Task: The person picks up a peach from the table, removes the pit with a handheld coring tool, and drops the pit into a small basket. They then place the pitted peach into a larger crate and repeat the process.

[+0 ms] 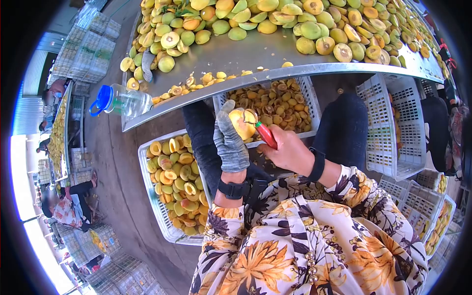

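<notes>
My left hand (230, 142), in a grey knitted glove, grips a yellow peach half (241, 125) with its cut face turned toward the right. A pitting knife (265, 134) with a red handle and a thin curved metal end is held in my bare right hand (293, 151). Its metal end meets the fruit; how deep it goes is hard to make out. Both hands are above my lap, just in front of a white crate (315, 102) of fruit pieces under the table edge. On the metal table (236, 54) lie many halved peaches (309, 30), several with stones still in.
To the left stands a white crate (155, 200) full of pitted halves. A water bottle (130, 102) with a blue cap lies at the table's left corner, near a grey glove (147, 66). White crates (405, 128) stand at right. People sit farther left.
</notes>
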Tool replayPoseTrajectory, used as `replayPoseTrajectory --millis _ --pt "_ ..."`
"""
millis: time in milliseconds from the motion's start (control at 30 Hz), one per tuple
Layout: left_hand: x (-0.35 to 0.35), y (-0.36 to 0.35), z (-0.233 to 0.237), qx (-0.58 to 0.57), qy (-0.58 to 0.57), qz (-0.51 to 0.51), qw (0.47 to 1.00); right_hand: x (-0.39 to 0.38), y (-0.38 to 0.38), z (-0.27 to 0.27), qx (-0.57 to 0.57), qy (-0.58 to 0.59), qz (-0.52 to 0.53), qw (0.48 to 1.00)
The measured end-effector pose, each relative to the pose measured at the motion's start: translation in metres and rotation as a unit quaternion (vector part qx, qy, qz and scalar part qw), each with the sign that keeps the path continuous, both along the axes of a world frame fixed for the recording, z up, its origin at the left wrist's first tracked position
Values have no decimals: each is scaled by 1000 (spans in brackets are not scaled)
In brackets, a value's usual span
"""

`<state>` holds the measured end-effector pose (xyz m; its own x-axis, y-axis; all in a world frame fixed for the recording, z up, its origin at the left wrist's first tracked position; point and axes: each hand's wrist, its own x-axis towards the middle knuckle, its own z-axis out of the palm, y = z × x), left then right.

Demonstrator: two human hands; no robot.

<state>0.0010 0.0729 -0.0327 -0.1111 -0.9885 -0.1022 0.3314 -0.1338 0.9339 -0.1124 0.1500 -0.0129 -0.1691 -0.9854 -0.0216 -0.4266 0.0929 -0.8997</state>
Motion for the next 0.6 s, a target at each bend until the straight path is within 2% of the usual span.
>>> replayPoseTrajectory --millis 367,467,533,600 --pt "-18 5 2 -65 -1 -20 998 6 8 -6 25 13 -22 999" --pt "-20 5 -3 -61 -29 -21 997 6 9 -5 30 9 -27 999" --pt "-22 5 -7 -117 -63 -29 991 6 11 -6 33 10 -30 999" --pt "-22 5 -12 -101 -59 -27 993 7 13 -10 22 -8 -23 999"
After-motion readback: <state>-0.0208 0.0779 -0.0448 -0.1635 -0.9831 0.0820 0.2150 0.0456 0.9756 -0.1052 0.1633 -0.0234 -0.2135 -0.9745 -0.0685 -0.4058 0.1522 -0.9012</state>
